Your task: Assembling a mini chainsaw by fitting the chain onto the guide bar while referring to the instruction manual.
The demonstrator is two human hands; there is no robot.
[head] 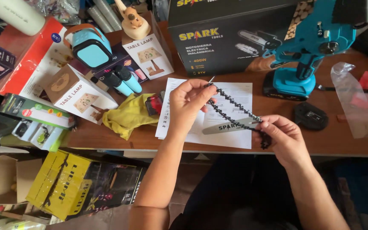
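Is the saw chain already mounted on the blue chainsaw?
No, the saw chain is stretched between the left hand and the right hand above the paper sheet, apart from the blue chainsaw.

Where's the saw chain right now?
In the head view the saw chain hangs stretched between the left hand and right hand, just above the guide bar lying on the white instruction sheet, near the table's front edge.
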